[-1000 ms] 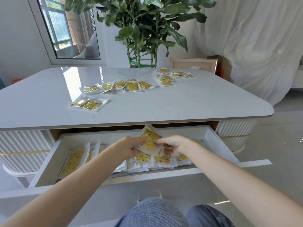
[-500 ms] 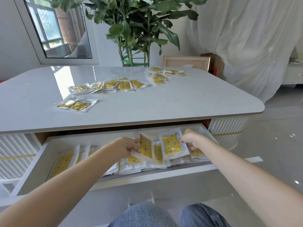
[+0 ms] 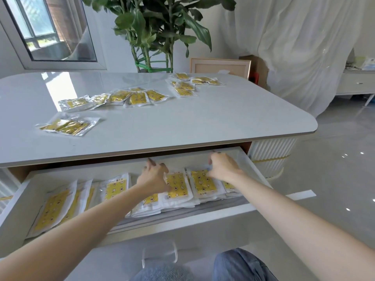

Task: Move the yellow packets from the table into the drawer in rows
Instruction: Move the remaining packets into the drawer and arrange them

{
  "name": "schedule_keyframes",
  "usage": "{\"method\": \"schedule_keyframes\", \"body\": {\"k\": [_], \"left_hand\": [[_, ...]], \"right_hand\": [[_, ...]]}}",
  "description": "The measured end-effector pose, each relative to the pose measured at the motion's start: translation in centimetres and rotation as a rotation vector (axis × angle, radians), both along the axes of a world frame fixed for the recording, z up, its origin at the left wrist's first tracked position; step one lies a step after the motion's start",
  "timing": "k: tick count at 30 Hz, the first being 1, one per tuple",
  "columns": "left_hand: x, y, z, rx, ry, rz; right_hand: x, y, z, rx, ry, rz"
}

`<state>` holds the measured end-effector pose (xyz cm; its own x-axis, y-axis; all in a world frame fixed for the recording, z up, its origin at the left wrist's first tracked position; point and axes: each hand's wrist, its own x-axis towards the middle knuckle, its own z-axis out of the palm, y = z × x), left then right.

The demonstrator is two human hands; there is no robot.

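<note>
The left hand (image 3: pixel 154 177) lies with straight fingers on the drawer packets (image 3: pixel 176 186), I think to flatten their row in the drawer (image 3: pixel 182 224). Whether the right hand (image 3: pixel 223 168) pinches one I cannot tell (fingertips hidden). More yellow packets (image 3: pixel 138 97) lie on the table (image 3: pixel 203 126).

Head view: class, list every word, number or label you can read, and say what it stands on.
No text is readable.
Drawer packets: small dark marks on the white border, too blurred to read.
Table packets: print too small to read.
</note>
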<state>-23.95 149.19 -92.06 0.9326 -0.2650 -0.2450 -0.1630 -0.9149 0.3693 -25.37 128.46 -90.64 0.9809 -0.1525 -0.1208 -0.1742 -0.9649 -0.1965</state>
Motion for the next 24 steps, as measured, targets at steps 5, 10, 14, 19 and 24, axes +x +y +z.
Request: {"method": "schedule_keyframes", "body": {"k": [5,10,14,19,24], "left_hand": [[-0.4,-0.8,-0.7,0.252,0.013,-0.298],[0.3,-1.9,-1.7,0.234,0.017,-0.361],[0.4,-1.6,-1.8,0.233,0.017,-0.38],[-0.5,-0.6,-0.1,0.109,-0.009,-0.325],[-2.5,0.5,3.0,-0.037,-0.08,-0.223]], "right_hand": [[0.2,0.5,-0.7,0.104,0.363,0.257],[0.6,-0.1,-1.8,0.004,0.318,0.255],[0.1,0.0,-1.4,0.034,0.287,0.248],[-1.3,0.3,0.8,0.106,0.17,0.247],[-3.4,0.8,4.1,0.327,0.008,0.242]]}}
